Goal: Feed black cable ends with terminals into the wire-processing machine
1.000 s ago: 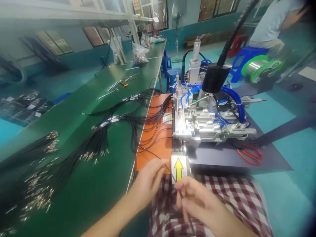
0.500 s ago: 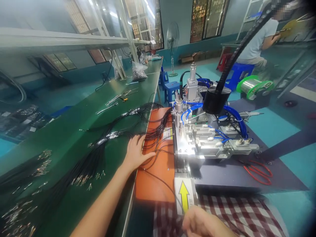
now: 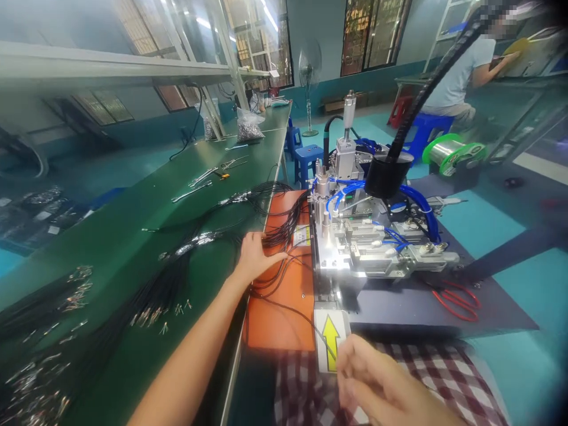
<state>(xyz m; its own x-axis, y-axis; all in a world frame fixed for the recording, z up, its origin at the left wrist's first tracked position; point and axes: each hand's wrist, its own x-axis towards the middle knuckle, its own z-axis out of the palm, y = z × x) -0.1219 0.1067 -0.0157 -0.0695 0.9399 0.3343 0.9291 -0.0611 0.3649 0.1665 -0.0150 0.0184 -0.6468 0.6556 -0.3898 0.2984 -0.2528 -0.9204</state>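
Note:
My left hand (image 3: 257,258) is over the left edge of the orange board (image 3: 281,331), thumb stretched out to the right and the other fingers bent over black cables (image 3: 288,228). My right hand (image 3: 368,376) is closed at the lower centre, its fingertips on a thin black cable (image 3: 295,309) that runs back left across the board. Just behind it lies a white plate with a yellow arrow (image 3: 330,342). Beyond stands a metal machine (image 3: 355,242) with blue air tubes, brightly lit at its near left corner.
Bundles of black cables (image 3: 164,287) lie on the green table (image 3: 133,231), with tweezers and a bag of small parts (image 3: 249,127) farther back. Red-handled scissors (image 3: 457,302) and a wire spool (image 3: 452,155) are at the right. A person (image 3: 464,74) sits behind.
My left hand has moved slightly right and forward, its fingers now more bent over the cables. My right hand has come up a little beside the arrow plate.

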